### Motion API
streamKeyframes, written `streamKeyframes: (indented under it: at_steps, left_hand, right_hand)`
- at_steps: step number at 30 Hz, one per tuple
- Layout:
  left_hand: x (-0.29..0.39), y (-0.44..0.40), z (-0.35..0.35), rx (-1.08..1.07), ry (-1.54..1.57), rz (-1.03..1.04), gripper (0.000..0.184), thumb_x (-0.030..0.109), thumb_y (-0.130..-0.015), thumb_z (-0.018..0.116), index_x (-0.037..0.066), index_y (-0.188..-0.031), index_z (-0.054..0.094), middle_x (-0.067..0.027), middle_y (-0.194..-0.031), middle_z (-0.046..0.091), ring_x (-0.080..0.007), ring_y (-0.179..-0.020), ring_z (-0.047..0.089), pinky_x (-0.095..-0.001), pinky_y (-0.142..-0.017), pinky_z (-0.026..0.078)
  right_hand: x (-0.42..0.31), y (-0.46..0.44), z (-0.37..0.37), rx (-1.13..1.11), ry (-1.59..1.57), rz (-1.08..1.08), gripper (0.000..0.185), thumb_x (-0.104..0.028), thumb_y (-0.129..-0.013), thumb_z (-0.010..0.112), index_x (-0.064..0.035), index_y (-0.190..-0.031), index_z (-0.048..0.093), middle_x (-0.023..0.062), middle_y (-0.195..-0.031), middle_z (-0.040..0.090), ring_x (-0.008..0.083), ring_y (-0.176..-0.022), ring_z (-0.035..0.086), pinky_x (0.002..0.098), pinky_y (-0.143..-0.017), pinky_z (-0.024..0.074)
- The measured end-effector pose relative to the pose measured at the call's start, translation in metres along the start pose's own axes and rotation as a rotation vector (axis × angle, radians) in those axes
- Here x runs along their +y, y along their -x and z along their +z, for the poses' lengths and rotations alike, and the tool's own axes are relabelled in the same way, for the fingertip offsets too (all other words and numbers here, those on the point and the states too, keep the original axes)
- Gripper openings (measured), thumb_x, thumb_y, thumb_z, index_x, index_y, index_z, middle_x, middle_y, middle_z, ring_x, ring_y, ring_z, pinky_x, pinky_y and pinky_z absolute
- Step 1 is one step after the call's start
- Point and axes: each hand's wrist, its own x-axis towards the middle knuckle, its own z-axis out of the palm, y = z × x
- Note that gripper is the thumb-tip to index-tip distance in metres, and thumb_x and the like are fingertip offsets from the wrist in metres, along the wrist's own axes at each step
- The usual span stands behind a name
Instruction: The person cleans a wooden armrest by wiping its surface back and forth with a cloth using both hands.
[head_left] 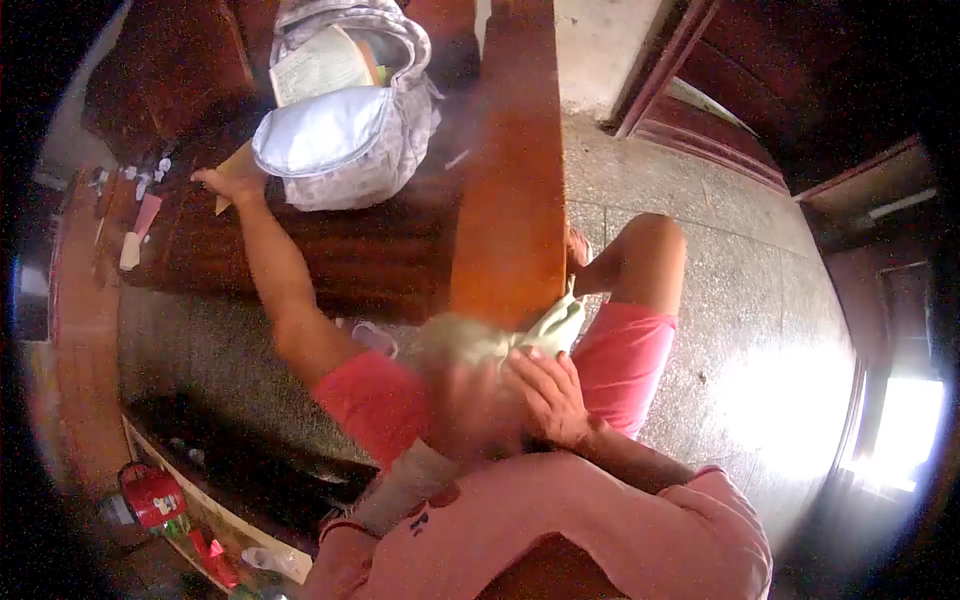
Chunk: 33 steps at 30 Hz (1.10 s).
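Note:
A pale green cloth [556, 325] lies bunched in front of my lap, over the near end of the orange-brown wooden board. My right hand [552, 398] is at the cloth's near side, its bent fingertips pressed on the gathered fabric. Beside it, my left hand [468, 405] is smeared by motion close to the cloth, so its fingers cannot be made out. Pink shorts [625, 362] show on both sides of the hands. My left leg stretches out to the upper left, its foot [228, 186] by a brown flat piece.
An open pale patterned backpack [405, 150] with a notebook [322, 70] inside stands on dark wood. The orange-brown board [512, 180] runs away from me. Small scraps lie at far left. A red object [152, 494] sits lower left. Speckled floor [715, 300] spreads to the right.

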Motion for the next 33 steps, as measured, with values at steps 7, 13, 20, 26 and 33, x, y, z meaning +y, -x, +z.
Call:
streamKeyframes:
  at_steps: [7, 13, 20, 26, 33]
  left_hand:
    - [-0.012, -0.058, -0.047, 0.071, 0.041, 0.039, 0.059, 0.043, -0.084, 0.045, 0.001, -0.125, 0.041, -0.0247, -0.127, 0.033, -0.0474, -0.120, 0.027, -0.0638, -0.097, 0.014]
    - [-0.015, -0.136, -0.088, -0.217, 0.054, -0.028, 0.071, 0.037, -0.075, 0.055, 0.004, -0.133, 0.029, -0.0235, -0.129, 0.031, -0.0399, -0.125, 0.023, -0.0623, -0.098, 0.009]
    - [-0.062, -0.217, -0.054, -0.100, -0.021, 0.019, 0.064, 0.032, -0.080, 0.051, 0.009, -0.135, 0.025, -0.0214, -0.133, 0.030, -0.0364, -0.124, 0.027, -0.0593, -0.098, 0.016]
    - [-0.117, -0.286, -0.009, -0.011, 0.008, 0.031, 0.061, 0.027, -0.080, 0.050, 0.015, -0.135, 0.027, -0.0195, -0.136, 0.028, -0.0353, -0.126, 0.025, -0.0545, -0.100, 0.018]
    - [-0.150, -0.372, 0.025, 0.035, -0.098, -0.148, 0.055, 0.032, -0.082, 0.048, 0.023, -0.134, 0.029, -0.0099, -0.139, 0.022, -0.0350, -0.127, 0.020, -0.0614, -0.099, 0.014]
  right_hand:
    - [0.015, -0.035, -0.005, 0.255, -0.143, -0.018, 0.048, -0.012, -0.076, 0.049, -0.0066, -0.123, 0.044, 0.0161, -0.134, 0.034, 0.0325, -0.124, 0.032, 0.0467, -0.103, 0.0230]
    - [0.025, -0.083, -0.043, 0.258, -0.294, 0.102, 0.044, -0.006, -0.080, 0.040, 0.0056, -0.123, 0.038, 0.0244, -0.130, 0.033, 0.0408, -0.124, 0.027, 0.0459, -0.102, 0.0209]
    - [0.100, -0.155, -0.047, 0.214, -0.190, 0.056, 0.049, -0.005, -0.077, 0.045, 0.0049, -0.124, 0.038, 0.0225, -0.134, 0.028, 0.0361, -0.128, 0.022, 0.0415, -0.105, 0.0189]
    - [0.142, -0.224, -0.045, 0.318, -0.230, 0.164, 0.053, -0.007, -0.075, 0.053, 0.0032, -0.125, 0.039, 0.0227, -0.135, 0.029, 0.0348, -0.128, 0.024, 0.0397, -0.105, 0.0214]
    - [0.207, -0.299, -0.052, 0.340, -0.049, 0.070, 0.051, -0.002, -0.073, 0.055, 0.0035, -0.122, 0.041, 0.0253, -0.131, 0.032, 0.0381, -0.124, 0.029, 0.0410, -0.103, 0.0256]
